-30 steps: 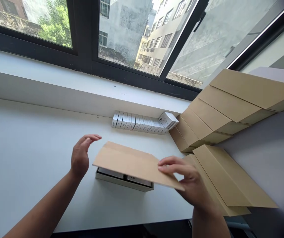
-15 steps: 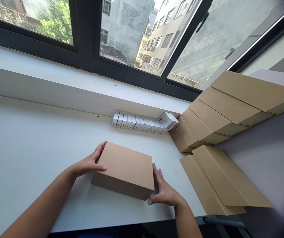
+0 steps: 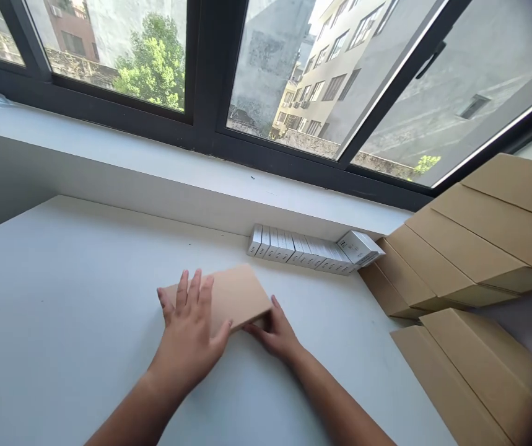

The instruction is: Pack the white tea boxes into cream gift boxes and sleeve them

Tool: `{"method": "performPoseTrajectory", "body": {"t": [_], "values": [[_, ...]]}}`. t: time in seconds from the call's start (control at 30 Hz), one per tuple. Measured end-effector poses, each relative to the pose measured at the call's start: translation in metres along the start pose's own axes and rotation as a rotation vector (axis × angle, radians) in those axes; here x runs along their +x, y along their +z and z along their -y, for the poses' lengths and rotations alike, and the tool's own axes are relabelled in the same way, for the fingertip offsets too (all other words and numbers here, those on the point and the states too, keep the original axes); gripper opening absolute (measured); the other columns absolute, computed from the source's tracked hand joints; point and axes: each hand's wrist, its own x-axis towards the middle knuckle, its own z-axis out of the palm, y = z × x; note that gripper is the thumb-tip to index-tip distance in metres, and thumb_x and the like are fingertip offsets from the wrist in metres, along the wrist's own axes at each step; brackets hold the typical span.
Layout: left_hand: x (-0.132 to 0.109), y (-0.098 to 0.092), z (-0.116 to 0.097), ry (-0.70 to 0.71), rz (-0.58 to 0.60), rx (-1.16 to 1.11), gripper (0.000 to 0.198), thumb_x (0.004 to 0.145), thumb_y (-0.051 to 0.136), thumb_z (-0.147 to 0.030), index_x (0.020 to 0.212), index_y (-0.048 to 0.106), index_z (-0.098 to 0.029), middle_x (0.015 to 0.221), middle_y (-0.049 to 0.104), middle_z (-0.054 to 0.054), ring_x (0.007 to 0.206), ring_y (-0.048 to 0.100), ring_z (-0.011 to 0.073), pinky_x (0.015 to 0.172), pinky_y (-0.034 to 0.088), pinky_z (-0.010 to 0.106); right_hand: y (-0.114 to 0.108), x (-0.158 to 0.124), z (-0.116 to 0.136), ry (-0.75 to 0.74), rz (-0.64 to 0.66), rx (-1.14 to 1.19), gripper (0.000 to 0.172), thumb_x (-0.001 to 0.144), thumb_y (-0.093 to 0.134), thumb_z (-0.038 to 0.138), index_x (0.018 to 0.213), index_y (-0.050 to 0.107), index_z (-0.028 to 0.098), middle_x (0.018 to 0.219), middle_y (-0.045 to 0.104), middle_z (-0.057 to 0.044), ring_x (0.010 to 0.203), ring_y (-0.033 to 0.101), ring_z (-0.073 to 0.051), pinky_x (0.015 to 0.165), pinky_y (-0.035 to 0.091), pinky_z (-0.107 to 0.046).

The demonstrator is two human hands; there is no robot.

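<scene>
A plain brown cardboard box [image 3: 238,290] lies on the white table [image 3: 84,297] in the middle of the head view, turned at an angle. My left hand [image 3: 187,341] rests over its left part, palm down, with the fingers stretched out and spread across the top face. At the box's right end, my right hand [image 3: 275,331] grips the corner, thumb on the near side and fingers round the far side. My left hand hides the box's near left side.
Behind the box, a row of small white boxes [image 3: 298,249] stands against the wall, one lying tilted on its right end. Stacked brown boxes [image 3: 461,241] fill the right side, with more brown boxes [image 3: 474,371] nearer me. A window sill [image 3: 154,168] runs along the back.
The box has turned counter-clockwise and tilted away from its earlier pose. My left hand has gone from its left end to its top face. The view has swung left.
</scene>
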Motion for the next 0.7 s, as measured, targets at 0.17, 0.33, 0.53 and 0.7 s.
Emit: {"method": "performPoseTrajectory", "body": {"t": [0.17, 0.33, 0.53, 0.7], "values": [[-0.002, -0.003, 0.016, 0.044, 0.067, 0.149, 0.062, 0.090, 0.055, -0.048, 0.147, 0.045, -0.023, 0.158, 0.043, 0.018, 0.150, 0.028, 0.0428, 0.116, 0.002, 0.077, 0.061, 0.081, 0.064, -0.123, 0.174, -0.052, 0.058, 0.083, 0.070, 0.036, 0.137, 0.054, 0.026, 0.136, 0.064, -0.008, 0.136, 0.052, -0.028, 0.126, 0.010, -0.056], [0.000, 0.002, 0.055, 0.007, 0.064, 0.360, 0.064, 0.080, 0.057, -0.031, 0.143, 0.053, -0.020, 0.163, 0.033, 0.016, 0.152, 0.025, 0.0413, 0.120, -0.002, 0.069, 0.101, 0.108, 0.093, -0.174, 0.231, -0.084, 0.072, 0.080, 0.073, 0.034, 0.146, 0.047, 0.025, 0.147, 0.057, -0.008, 0.152, 0.030, -0.029, 0.127, 0.006, -0.053], [0.006, 0.007, 0.069, 0.010, 0.036, 0.372, 0.059, 0.085, 0.051, -0.030, 0.143, 0.055, -0.025, 0.166, 0.030, 0.009, 0.154, 0.022, 0.0344, 0.124, -0.004, 0.061, 0.058, 0.069, 0.071, -0.201, 0.340, -0.016, 0.071, 0.089, 0.067, 0.046, 0.151, 0.043, 0.023, 0.157, 0.046, -0.009, 0.152, 0.030, -0.028, 0.127, 0.014, -0.052], [0.012, 0.038, 0.049, -0.047, -0.114, 0.426, 0.060, 0.091, 0.047, -0.025, 0.150, 0.046, -0.017, 0.169, 0.009, 0.019, 0.157, 0.003, 0.0388, 0.120, -0.006, 0.067, -0.047, -0.038, 0.027, 0.071, 0.133, -0.023, 0.043, 0.091, 0.064, 0.046, 0.131, 0.065, 0.031, 0.138, 0.065, -0.007, 0.135, 0.055, -0.031, 0.110, 0.046, -0.056]]}}
